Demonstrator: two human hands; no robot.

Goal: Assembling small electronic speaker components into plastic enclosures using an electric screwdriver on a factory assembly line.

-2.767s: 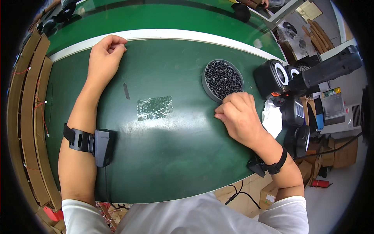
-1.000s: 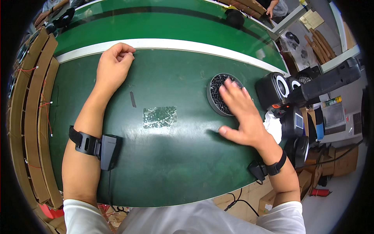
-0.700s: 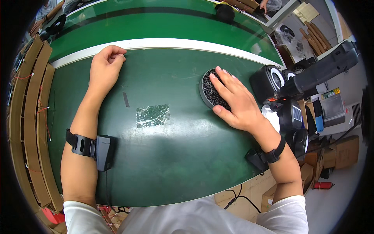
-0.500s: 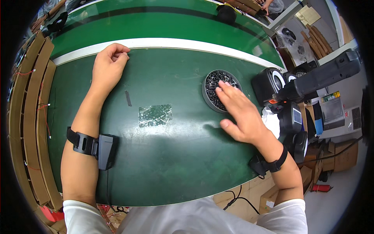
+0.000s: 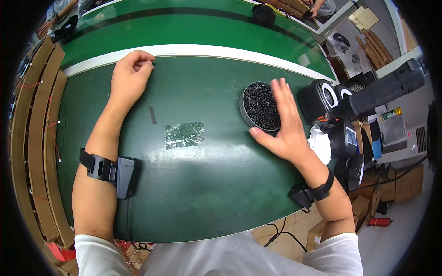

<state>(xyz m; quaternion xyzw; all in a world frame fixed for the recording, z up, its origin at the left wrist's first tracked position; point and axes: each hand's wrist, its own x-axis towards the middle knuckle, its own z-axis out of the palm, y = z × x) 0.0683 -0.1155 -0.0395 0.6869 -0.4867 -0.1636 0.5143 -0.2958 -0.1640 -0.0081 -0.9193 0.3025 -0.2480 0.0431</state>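
My right hand [image 5: 282,123] is open with its fingers held flat. It hovers over the near right edge of a round grey dish [image 5: 244,111] filled with small black screws [image 5: 258,105]. Nothing is in that hand. My left hand [image 5: 130,77] rests as a loose fist on the green table [image 5: 193,184], close to a white stripe, and I cannot see anything in it. Between the hands lies a small clear plastic bag [image 5: 184,135] flat on the table. Beside the bag lies a short dark strip [image 5: 153,115].
Black speaker-like units [image 5: 322,99] and a black power tool [image 5: 377,89] stand right of the dish. A white cloth [image 5: 317,142] lies below them. Cardboard trays [image 5: 34,138] line the left edge. Beyond the white stripe runs a green belt [image 5: 198,30], with another person's hands [image 5: 317,7] at its far end.
My right hand went from pinching at the table below the dish to lying flat over the dish, then slid to its right side. My left hand stayed put.
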